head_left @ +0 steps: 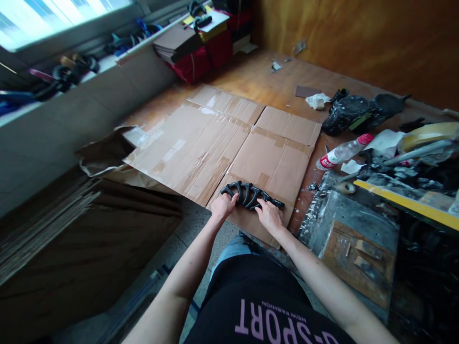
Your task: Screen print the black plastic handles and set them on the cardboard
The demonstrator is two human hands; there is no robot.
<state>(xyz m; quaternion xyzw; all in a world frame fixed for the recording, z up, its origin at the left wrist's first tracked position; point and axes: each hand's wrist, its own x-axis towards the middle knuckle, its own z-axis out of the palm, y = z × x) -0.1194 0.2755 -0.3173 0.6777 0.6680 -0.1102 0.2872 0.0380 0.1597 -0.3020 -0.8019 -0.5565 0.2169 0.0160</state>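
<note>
A black, rib-like curved part point(247, 195) with several slanting bars lies on the near edge of a flattened cardboard sheet point(201, 143). Its exact kind I cannot make out. My left hand point(223, 206) grips its left end, fingers curled round the outer bar. On the right side, my right hand point(269, 216) is closed on the lower edge of the same part, thumb and fingers pinched near its tapering tip. The fingertips of both hands are partly hidden.
Right of the cardboard are a clear bottle with a red cap point(344, 152), dark containers point(346, 113) and a cluttered yellow-edged shelf point(409, 203). Stacked cardboard point(89, 248) stands at lower left. Red bags point(201, 59) sit at the back, below the window.
</note>
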